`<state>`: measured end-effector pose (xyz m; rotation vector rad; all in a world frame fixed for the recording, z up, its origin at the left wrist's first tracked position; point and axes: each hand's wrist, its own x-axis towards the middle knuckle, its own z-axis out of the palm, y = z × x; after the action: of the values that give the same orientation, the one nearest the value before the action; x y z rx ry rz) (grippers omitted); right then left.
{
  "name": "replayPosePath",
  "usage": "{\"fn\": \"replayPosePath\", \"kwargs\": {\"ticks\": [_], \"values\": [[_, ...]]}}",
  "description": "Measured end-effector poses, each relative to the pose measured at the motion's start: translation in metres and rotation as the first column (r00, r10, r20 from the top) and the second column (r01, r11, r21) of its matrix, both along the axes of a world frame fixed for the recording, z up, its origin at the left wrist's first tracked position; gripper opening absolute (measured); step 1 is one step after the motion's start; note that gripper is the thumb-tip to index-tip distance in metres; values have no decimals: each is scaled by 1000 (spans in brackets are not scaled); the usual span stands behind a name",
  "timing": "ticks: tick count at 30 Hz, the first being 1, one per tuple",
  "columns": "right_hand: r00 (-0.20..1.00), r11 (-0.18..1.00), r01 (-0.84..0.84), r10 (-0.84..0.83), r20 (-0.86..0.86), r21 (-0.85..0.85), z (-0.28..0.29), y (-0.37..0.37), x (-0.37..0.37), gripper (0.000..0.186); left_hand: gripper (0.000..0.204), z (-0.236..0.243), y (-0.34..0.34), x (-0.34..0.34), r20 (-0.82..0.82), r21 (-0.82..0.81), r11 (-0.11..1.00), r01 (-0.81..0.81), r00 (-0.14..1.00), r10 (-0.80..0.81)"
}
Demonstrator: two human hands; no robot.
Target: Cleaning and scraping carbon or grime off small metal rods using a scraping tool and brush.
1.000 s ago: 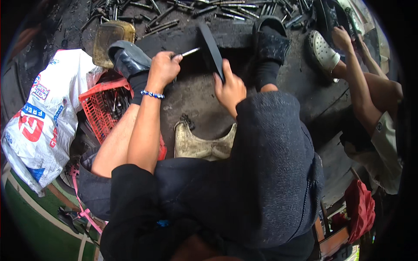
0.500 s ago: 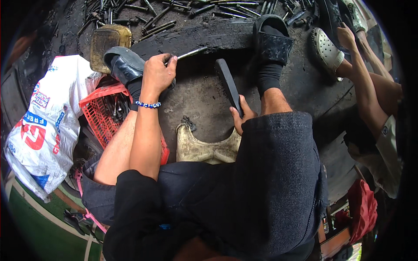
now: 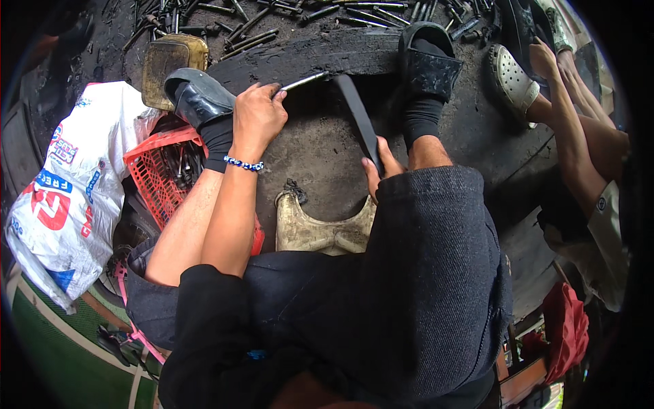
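Note:
My left hand (image 3: 261, 117), with a blue-and-white bead bracelet at the wrist, is closed around one end of a slim metal rod (image 3: 305, 81). The rod looks like a long bolt and points to the right above a dark, worn block (image 3: 300, 58). My right hand (image 3: 383, 167), partly hidden by my knee, grips a flat black bar (image 3: 357, 116) by its lower end. The bar slants up and left, its top end close to the rod's tip. I cannot tell whether they touch, nor what kind of tool the bar is.
Several long bolts (image 3: 252, 42) lie scattered beyond the block. A yellowed container (image 3: 175, 61) and red plastic basket (image 3: 151, 178) of metal parts stand left, beside a white sack (image 3: 75, 184). A pale plastic piece (image 3: 320, 232) lies between my legs. Another person's clog (image 3: 514, 82) is at right.
My left hand has shifted right and slightly down, carrying the rod along. The black bar's top end has moved up and left, nearer the rod's tip.

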<state>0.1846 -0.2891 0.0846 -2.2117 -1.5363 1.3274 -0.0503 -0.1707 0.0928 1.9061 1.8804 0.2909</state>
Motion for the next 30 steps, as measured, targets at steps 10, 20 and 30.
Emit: {"fn": "replayPosePath", "kwargs": {"ticks": [10, 20, 30], "values": [[998, 945, 3, 19, -64, 328, -22, 38, -24, 50, 14, -12, 2, -4, 60, 71, 997, -31, 998, 27], [997, 944, -56, 68, -27, 324, -11, 48, -21, 49, 14, -8, 2, 0, 20, 85, 996, 17, 1000, -18], [852, 901, 381, -430, -300, -208, -7, -6, 8, 46, 16, 0, 12, -4, 126, 175, 983, 59, 989, -81]]}}
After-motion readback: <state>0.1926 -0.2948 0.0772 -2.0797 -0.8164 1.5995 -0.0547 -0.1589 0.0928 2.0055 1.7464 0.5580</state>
